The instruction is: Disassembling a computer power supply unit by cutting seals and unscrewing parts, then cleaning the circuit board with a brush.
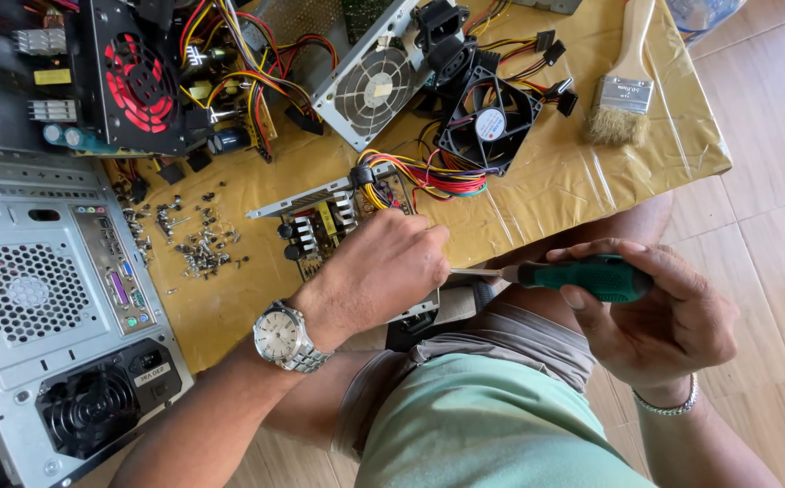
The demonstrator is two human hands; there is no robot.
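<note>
Screwdriver on opened power supply.
Your right hand (659, 316) wraps closed round the green screwdriver (582, 276); its tip points at your left hand (383, 267), which is clamped shut on the power supply board (324, 221).

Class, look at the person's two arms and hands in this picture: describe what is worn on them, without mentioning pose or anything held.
Both forearms are bare, with no sleeves showing. The left hand has a silver metal wristwatch with a pale round dial and a link band on its wrist. The right hand has a thin silver chain bracelet on its wrist. No gloves or rings are visible.

A paintbrush (623, 95) lies near a loose fan (490, 120).
</note>
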